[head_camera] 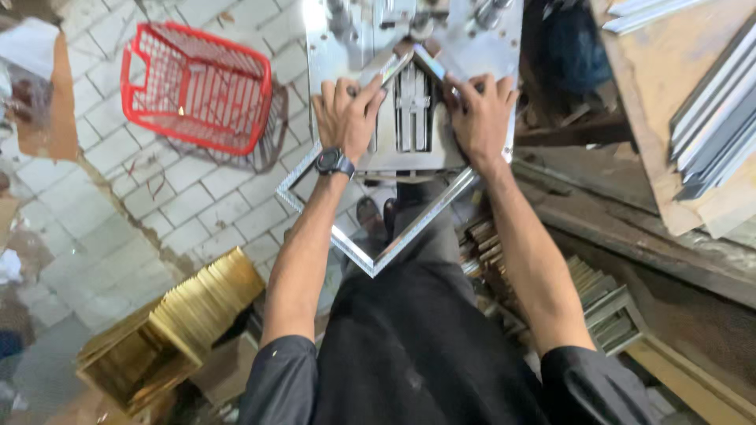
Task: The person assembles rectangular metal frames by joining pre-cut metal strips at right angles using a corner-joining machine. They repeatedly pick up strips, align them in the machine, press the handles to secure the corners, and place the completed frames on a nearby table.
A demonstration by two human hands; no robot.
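A red wire basket (197, 86) lies tipped on the tiled floor (102, 197) off to my left, and a stack of gold-coloured frames (201, 303) sits low by my left leg. To my right, long grey metal profiles (717, 126) rest on a wooden board (654, 94), and more frame pieces (606, 311) are piled beside my right leg. Nothing lies between my hands and the metal machine plate (488, 39) ahead.

Both my arms reach straight forward. My left hand (346, 118), with a black watch (334, 162) at its wrist, presses flat, fingers spread, on the silver metal frame (378, 260); my right hand (480, 118) does the same on the other side. Neither grip is closed around anything; the palms bear down.

The frame lies flat on the surface of the machine, turned like a diamond. One corner points away from me into the machine's head, the opposite corner points back at my body and hangs off the edge.
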